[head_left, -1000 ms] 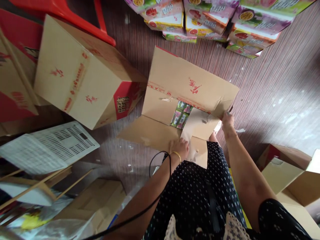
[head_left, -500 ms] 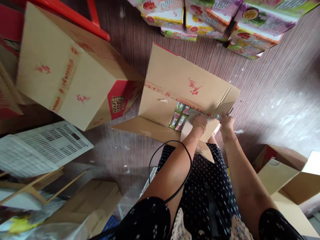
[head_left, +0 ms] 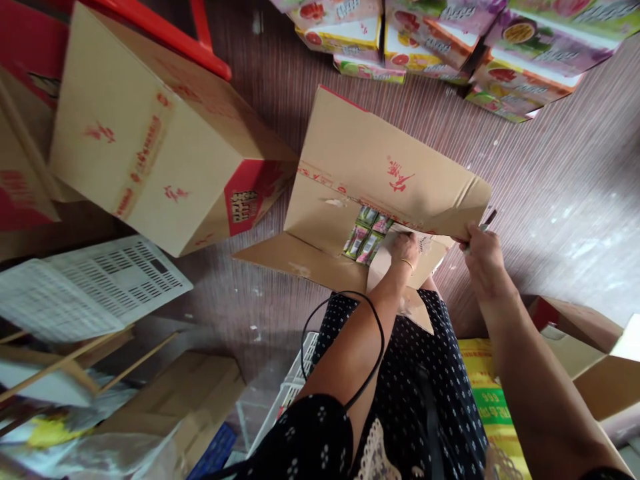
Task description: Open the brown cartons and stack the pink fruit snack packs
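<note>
1. The open carton [head_left: 350, 167] lay on the floor [head_left: 550, 187], packets [head_left: 367, 233] showing inside.
2. The left hand [head_left: 404, 248] pressed the inner flap [head_left: 425, 257] down, likely to expose them.
3. The right hand [head_left: 483, 257] was closed around a slim tool [head_left: 487, 219] at the far flap's [head_left: 390, 167] right corner.

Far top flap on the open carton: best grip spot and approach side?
Take the far flap at its free right corner, coming from the right, probably pinching the edge. That corner hangs clear, where the right hand already grips it along with a thin tool; the left hand rests on the inner flap below.
</note>
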`<control>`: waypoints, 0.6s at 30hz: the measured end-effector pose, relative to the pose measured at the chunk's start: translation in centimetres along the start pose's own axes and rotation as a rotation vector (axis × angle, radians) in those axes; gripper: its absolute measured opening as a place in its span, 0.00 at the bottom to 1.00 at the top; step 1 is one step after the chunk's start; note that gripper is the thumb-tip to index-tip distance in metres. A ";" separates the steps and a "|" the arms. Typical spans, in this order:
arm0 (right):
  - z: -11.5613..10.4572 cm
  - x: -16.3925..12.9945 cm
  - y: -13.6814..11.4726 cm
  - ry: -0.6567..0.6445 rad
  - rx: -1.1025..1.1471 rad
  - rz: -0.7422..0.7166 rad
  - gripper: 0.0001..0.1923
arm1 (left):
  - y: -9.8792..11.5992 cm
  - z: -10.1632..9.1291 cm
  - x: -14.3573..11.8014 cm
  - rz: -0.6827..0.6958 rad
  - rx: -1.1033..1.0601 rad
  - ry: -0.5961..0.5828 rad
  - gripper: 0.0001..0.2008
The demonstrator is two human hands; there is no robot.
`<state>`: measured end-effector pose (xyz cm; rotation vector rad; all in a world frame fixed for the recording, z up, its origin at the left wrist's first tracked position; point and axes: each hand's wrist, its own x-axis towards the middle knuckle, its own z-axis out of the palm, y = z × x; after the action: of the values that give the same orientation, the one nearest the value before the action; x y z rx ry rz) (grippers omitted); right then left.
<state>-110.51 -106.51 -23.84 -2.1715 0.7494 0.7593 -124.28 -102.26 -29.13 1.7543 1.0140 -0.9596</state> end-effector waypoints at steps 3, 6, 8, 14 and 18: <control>0.1 0.2 0.4 -0.010 0.019 0.014 0.08 | -0.9 -0.4 0.2 -0.051 -0.433 0.002 0.11; 0.3 0.3 1.3 0.029 0.023 0.025 0.08 | -2.4 -1.7 0.4 -0.087 -0.893 -0.022 0.04; 0.4 0.2 2.1 0.056 0.026 0.016 0.09 | -3.1 -2.6 0.8 -0.099 -1.044 -0.026 0.06; 0.4 -0.9 4.5 0.063 0.135 -0.021 0.12 | -2.8 -5.6 2.0 -0.379 -1.714 0.036 0.07; 0.6 -1.4 5.4 0.030 0.255 0.028 0.10 | -3.6 -7.8 2.4 -0.436 -1.828 0.198 0.05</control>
<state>-115.29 -108.77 -25.52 -1.9496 0.8460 0.6101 -125.17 -93.37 -29.80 0.0632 1.5798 0.1604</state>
